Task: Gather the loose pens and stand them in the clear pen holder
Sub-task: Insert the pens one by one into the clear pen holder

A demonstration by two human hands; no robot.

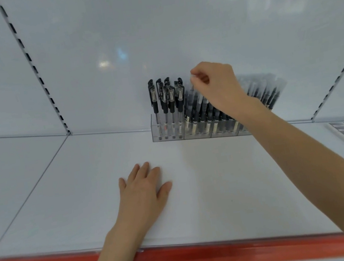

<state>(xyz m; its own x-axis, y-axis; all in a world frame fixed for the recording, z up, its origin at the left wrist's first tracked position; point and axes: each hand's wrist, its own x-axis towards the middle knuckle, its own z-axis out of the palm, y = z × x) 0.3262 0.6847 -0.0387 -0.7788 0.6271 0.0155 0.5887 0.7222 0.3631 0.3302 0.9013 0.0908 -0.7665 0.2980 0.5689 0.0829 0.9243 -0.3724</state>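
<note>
1. Writing on pens [163, 97]: too small to read.
2. Holder [156, 132]: clear, at shelf [86, 185] back edge; black pens upright inside.
3. Left hand [144, 191]: flat on shelf, fingers straight.
4. Right hand [215, 85]: pinching blurred pen [199, 98] at its top.

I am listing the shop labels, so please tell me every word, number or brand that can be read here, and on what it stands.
Black pens in the clear plastic pen holder: pale barrel labels, too small to read.
Red strip along the front of the white shelf: blurred, no text legible.
So no text can be read.
</note>
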